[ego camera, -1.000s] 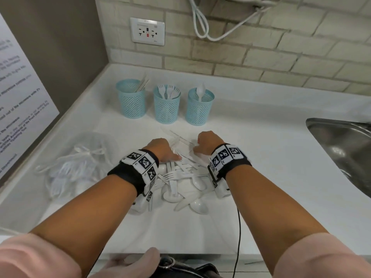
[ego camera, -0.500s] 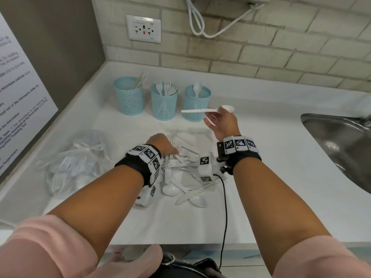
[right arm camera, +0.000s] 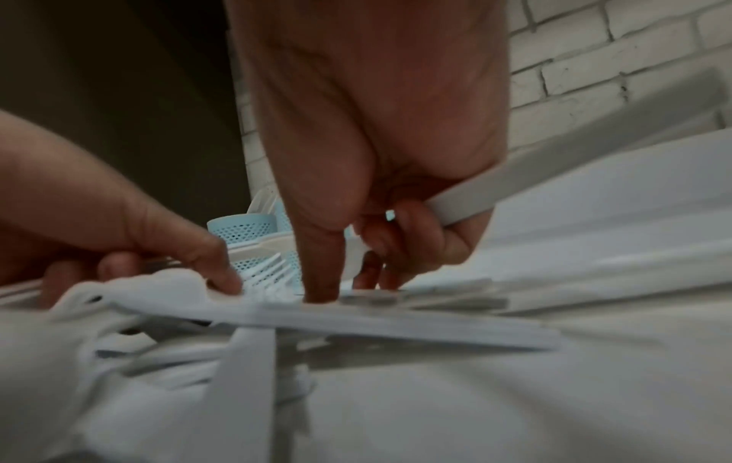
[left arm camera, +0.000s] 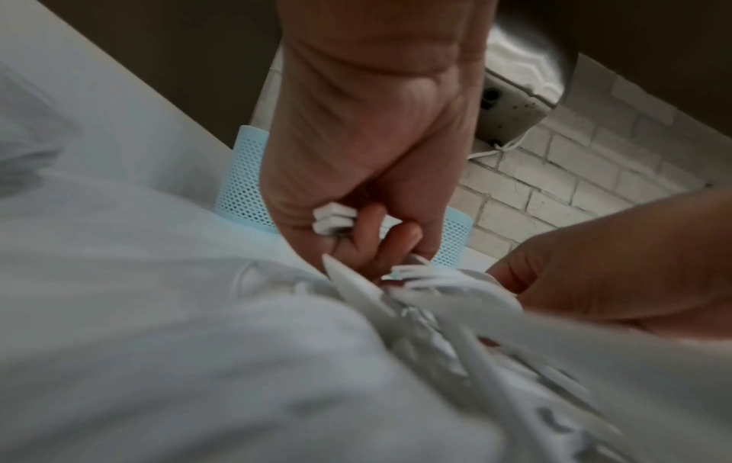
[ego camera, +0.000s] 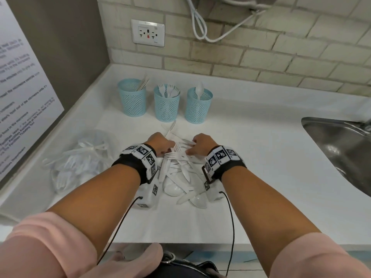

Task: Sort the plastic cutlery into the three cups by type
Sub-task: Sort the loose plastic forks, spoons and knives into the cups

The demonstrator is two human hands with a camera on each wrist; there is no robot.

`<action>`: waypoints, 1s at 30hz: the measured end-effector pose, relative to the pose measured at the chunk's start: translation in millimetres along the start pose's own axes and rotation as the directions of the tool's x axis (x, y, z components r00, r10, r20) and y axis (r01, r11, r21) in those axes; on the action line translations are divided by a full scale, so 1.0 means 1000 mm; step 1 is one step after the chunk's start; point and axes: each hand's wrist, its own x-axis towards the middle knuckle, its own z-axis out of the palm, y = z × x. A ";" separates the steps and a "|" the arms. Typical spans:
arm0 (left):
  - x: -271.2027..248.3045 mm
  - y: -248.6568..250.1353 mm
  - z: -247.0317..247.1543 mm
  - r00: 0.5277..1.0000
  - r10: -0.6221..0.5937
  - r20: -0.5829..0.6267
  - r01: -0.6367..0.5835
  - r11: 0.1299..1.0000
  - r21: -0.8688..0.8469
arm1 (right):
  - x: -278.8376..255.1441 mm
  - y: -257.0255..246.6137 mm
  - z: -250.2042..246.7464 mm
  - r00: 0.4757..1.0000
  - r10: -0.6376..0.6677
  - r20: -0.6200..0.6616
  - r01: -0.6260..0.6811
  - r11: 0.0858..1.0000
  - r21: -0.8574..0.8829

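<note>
the white tabletop [ego camera: 261, 149] runs into a corner, with a pale brick wall [ego camera: 261, 63] behind and a dark panel carrying a printed notice [ego camera: 22, 93] to the left of the three cups. a socket plate [ego camera: 148, 33] and a looped white cable [ego camera: 202, 27] sit on the brick above the cups, and a steel sink [ego camera: 341, 149] is set into the surface well to their right. the blue mesh cups stand in a row near the wall: the left cup [ego camera: 131, 97] holds thin flat pieces, the middle cup [ego camera: 166, 103] holds forks, the right cup [ego camera: 198, 105] holds a spoon. just in front of the cups lies the loose pile of white plastic cutlery [ego camera: 180, 173], forks and spoons crossing one another, and a clear bag [ego camera: 76, 157] of more cutlery lies to the left of the pile. the left hand [ego camera: 160, 144] is down on the pile, fingers curled round several white handles [left arm camera: 332, 217]. the right hand [ego camera: 200, 146] is beside it on the pile, fingers curled round one white handle [right arm camera: 495, 184], thumb tip touching the pieces below.
</note>
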 end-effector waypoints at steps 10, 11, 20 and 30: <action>0.015 -0.006 -0.034 0.999 0.001 -0.038 -0.024 0.807 -0.590 | 0.005 -0.011 -0.031 0.993 -0.098 -0.065 0.117 0.858 0.501; 0.015 -0.004 -0.037 0.999 0.020 -0.046 -0.045 0.774 -0.632 | 0.006 -0.015 -0.034 0.992 -0.100 -0.073 0.124 0.799 0.588; 0.011 0.011 -0.051 0.994 0.050 -0.098 -0.108 0.584 -0.805 | 0.014 -0.049 -0.048 0.973 -0.135 -0.188 0.231 0.629 0.742; 0.018 0.009 -0.053 0.969 0.014 -0.246 -0.212 0.557 -0.803 | 0.019 -0.070 -0.052 0.986 -0.169 -0.010 0.038 0.163 0.986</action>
